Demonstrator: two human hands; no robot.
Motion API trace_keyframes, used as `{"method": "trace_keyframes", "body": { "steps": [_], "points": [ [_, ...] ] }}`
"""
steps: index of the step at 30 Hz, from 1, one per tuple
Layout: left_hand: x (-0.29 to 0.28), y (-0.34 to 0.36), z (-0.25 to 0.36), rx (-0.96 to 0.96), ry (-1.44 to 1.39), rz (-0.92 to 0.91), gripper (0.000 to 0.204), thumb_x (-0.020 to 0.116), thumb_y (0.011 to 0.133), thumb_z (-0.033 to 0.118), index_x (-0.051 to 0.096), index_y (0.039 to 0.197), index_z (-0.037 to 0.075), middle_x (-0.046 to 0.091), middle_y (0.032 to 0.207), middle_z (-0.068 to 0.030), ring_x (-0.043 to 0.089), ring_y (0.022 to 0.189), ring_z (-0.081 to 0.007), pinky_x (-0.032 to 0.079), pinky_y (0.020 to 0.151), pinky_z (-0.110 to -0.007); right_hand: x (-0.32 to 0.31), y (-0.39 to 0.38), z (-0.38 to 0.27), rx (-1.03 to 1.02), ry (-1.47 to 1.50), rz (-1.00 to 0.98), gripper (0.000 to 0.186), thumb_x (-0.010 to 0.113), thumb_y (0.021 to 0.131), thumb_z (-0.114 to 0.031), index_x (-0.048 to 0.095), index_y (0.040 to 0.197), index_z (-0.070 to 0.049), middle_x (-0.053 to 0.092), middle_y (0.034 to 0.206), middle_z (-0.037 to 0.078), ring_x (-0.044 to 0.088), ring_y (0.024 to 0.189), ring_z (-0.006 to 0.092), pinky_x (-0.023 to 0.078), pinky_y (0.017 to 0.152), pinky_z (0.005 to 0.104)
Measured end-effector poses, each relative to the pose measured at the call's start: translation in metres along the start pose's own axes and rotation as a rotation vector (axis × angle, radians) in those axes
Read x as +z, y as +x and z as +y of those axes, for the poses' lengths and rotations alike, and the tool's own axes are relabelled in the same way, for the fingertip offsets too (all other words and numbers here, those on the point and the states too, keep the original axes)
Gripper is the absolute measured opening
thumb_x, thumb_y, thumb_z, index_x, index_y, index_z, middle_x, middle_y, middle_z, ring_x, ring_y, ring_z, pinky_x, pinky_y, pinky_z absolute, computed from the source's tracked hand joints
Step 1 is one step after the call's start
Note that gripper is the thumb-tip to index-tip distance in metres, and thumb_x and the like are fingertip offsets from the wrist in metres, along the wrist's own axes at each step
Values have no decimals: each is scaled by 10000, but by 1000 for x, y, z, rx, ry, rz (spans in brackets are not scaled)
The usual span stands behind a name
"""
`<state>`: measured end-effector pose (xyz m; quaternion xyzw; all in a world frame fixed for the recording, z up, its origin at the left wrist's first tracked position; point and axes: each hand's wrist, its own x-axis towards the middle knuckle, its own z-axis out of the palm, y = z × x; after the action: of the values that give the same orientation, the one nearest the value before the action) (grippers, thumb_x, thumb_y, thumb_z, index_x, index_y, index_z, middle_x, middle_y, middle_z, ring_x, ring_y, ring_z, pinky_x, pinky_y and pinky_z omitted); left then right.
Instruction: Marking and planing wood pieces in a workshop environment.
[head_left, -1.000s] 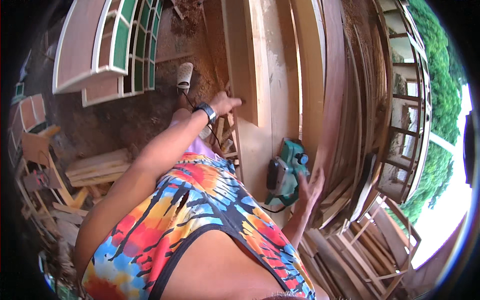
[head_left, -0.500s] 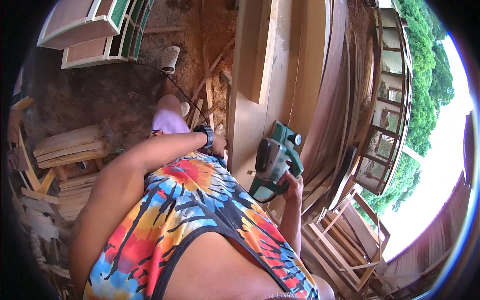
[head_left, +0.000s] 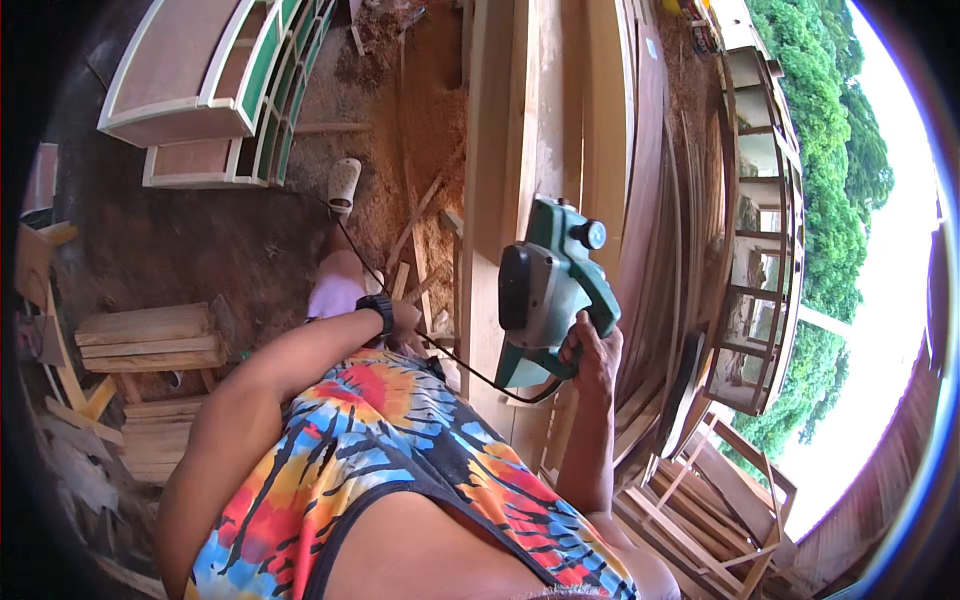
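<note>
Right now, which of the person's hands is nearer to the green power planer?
Right. The right hand grips the handle of the green power planer, holding it up over the long wooden planks. The left hand, by the wristwatch, sits apart, left of the planer.

**Colours and patterns on site**

The electric planer (head_left: 548, 290) has a green body with a black side panel and black knob; a black cord (head_left: 470, 370) trails from it. The person's shirt (head_left: 400, 470) is tie-dyed in red, orange, yellow and blue, streaked with black lines and edged in black. A black wristwatch (head_left: 378, 305) sits on the left wrist. The long planks (head_left: 520, 130) at centre are pale tan, those further right a darker reddish brown. Sawdust (head_left: 430, 120) on the ground is orange-brown. The frames (head_left: 225, 80) at far left are cream with green edges and brown panels. A sandal (head_left: 343, 185) is off-white. Trees (head_left: 835, 170) at far right are bright green.
</note>
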<state>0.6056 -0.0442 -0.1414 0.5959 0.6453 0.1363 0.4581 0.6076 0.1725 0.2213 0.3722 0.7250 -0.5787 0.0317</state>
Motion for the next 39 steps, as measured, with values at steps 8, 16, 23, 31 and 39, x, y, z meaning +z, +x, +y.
{"method": "trace_keyframes", "body": {
  "steps": [8, 16, 23, 31, 39],
  "points": [
    [-58, -142, -60, -638, -313, 573, 209, 676, 737, 152, 735, 890, 23, 712, 996, -232, 686, 945, -413, 554, 841, -474, 25, 46, -1, -52, -109, -130, 225, 800, 835, -165, 623, 836, -26, 579, 622, 20, 556, 493, 118, 435, 477, 273],
    [-63, -196, -134, -877, -660, 631, 385, 872, 676, 329, 705, 863, 37, 688, 988, -218, 652, 969, -401, 535, 852, -459, 81, 118, -41, -35, -164, -135, 213, 775, 850, -159, 616, 772, -40, 575, 574, 11, 549, 477, 103, 413, 467, 265],
    [-98, -195, -164, -935, -652, 751, 393, 824, 738, 328, 709, 921, 0, 708, 976, -258, 679, 978, -412, 543, 853, -466, 146, 230, -131, -209, -284, -143, 187, 756, 828, -136, 621, 752, -30, 553, 547, 26, 518, 429, 121, 382, 413, 287],
    [-176, -212, -198, -961, -682, 797, 394, 766, 816, 348, 691, 940, -19, 699, 965, -274, 672, 956, -432, 533, 827, -484, 250, 412, -256, -342, -215, -139, 249, 784, 817, -148, 614, 669, -42, 586, 598, 38, 523, 432, 136, 397, 405, 307],
    [-223, -240, -212, -914, -781, 1061, 350, 713, 906, 332, 650, 852, -8, 682, 802, -215, 673, 752, -344, 497, 697, -442, 286, 495, -306, -511, -101, -334, 280, 759, 901, -294, 614, 790, -82, 520, 571, -7, 498, 442, 124, 403, 405, 312]
  ]
}}
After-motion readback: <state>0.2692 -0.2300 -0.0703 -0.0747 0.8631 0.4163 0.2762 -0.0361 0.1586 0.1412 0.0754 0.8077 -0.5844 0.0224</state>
